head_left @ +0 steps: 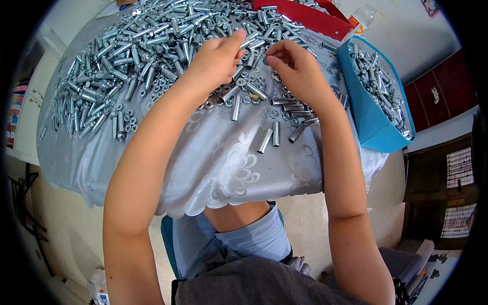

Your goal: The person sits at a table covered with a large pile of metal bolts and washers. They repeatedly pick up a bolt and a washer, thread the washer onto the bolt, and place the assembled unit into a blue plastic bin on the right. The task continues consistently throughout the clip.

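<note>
Metal at left hand: bright cylinder [248, 40], apparently pinched between thumb and forefinger of the left hand [216, 61]; its far end merges visually with the pile.
Right hand: narrow finger posture, thumb and forefinger close together; the right hand [301, 72] is near the left hand, above the parts. Cannot tell whether its fingertips hold anything.
Loose sleeves: plain metal sleeves [276, 133] lie between the hands and the front edge of the cloth-covered table [213, 168], mostly right of centre.
Loose nuts: nuts [163, 84] lie scattered along the pile's near side, toward the front edge.
Main pile: bolts [152, 38], many visibly carrying sleeves and nuts, spread from the table's left edge to its far edge.
Blue box: blue box [378, 124] stands at the right edge, well filled with similar metal parts.
Red box: red box [310, 18] stands at the far edge, right side; metal parts show inside.
Progress: judged partway; many pieces appear assembled, while loose sleeves and nuts remain separate.
</note>
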`<state>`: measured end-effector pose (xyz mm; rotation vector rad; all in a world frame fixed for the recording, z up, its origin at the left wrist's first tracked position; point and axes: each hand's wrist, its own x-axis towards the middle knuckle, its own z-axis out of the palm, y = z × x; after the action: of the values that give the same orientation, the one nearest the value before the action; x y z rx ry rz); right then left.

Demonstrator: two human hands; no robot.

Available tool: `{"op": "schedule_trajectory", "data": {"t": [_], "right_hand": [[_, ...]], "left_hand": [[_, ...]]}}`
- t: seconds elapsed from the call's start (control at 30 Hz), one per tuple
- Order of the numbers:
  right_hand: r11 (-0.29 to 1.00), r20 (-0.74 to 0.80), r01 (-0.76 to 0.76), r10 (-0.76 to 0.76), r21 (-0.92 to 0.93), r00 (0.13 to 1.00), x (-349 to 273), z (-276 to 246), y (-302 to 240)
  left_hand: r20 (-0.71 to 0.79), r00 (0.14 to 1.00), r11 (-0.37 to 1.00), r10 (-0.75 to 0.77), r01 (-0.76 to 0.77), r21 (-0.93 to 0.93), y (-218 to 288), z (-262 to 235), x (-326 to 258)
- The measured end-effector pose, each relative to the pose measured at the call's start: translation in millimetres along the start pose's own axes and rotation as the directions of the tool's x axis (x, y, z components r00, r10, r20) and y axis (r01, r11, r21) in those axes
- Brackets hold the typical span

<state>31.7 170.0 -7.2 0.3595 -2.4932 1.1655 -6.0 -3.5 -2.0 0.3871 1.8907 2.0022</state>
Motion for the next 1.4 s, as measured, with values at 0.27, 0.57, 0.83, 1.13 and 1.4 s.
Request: {"op": "schedule_trajectory", "data": {"t": [0.27, 0.57, 0.83, 1.13, 1.4], "right_hand": [[0.919, -0.046, -0.073, 0.098, 0.387, 0.994, 5.4, -1.7, -5.2], [0.611, 0.126, -0.28, 0.283, 0.741, 0.951, 4.3, -6.7, -10.5], [0.651, 0.168, -0.253, 0.19, 0.716, 0.967, 2.3, -7.8, -14.1], [0.468, 0.27, -0.331, 0.193, 0.819, 0.943, 2.7, -12.4, -14.4], [0.736, -0.001, -0.167, 0.222, 0.656, 0.975, 2.1, -3.2, -18.9]], "left_hand": [[0.142, 0.99, 1.0, 0.004, -0.008, 0.025, 1.0, 3.6, -2.8], [0.209, 0.975, 0.996, 0.069, -0.054, -0.075, 3.8, 2.7, -4.2], [0.213, 0.971, 0.994, 0.11, -0.107, -0.024, 7.0, 9.6, -10.0], [0.239, 0.959, 0.988, 0.153, -0.146, -0.049, 6.8, 9.1, -8.4], [0.236, 0.959, 0.987, 0.157, -0.15, -0.05, 4.7, 5.3, -4.5]]}}
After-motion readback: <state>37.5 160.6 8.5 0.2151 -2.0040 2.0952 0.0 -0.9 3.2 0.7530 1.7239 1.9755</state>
